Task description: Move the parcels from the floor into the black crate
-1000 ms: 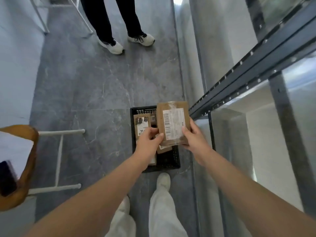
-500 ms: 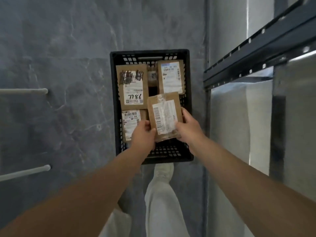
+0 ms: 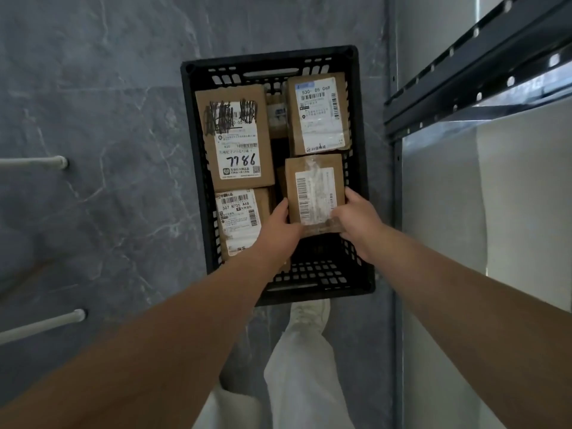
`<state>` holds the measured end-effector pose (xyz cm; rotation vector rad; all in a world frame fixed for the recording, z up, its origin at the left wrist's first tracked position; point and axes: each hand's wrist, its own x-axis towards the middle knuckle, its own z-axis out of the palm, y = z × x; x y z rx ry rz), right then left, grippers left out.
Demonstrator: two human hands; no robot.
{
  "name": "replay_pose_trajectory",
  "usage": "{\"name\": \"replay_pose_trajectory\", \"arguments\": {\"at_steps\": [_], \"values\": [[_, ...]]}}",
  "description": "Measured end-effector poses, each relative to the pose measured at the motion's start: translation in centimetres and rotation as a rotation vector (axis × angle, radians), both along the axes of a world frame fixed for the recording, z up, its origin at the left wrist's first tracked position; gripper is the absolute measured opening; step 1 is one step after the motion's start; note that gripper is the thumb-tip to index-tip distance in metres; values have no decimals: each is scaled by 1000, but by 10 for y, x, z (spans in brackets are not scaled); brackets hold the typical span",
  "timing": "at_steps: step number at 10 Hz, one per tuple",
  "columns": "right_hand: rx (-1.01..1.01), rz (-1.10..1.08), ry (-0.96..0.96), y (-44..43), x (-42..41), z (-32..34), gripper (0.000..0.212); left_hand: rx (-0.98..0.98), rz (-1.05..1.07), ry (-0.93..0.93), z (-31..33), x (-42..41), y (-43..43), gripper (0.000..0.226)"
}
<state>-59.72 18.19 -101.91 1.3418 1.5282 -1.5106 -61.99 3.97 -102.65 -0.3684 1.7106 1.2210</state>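
A black slatted crate stands on the grey floor below me. Inside lie a brown parcel marked 7786 at the far left, a parcel labelled 530 at the far right and a third parcel at the near left. I hold a small brown parcel with a taped white label over the crate's right half. My left hand grips its left edge and my right hand its right edge. Whether it rests on the crate's bottom, I cannot tell.
A dark metal shelf frame with a pale panel runs along the right, close to the crate. Two white tube legs stick in from the left. My white trouser leg and shoe stand just behind the crate's near wall.
I have bent closer to the crate, which now fills more of the view. The held parcel has gone down from chest height into the crate's right half, both hands still on it.
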Motion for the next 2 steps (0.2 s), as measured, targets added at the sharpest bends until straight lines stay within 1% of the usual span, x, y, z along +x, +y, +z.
{"name": "replay_pose_trajectory", "arguments": {"at_steps": [1,2], "values": [[16,-59,-27,-3,0,27,62,-63,-63,-47,31,-2,-1,54],[-46,-196,-85,-8,10,75,55,-101,-45,-32,78,2,-2,50]]}}
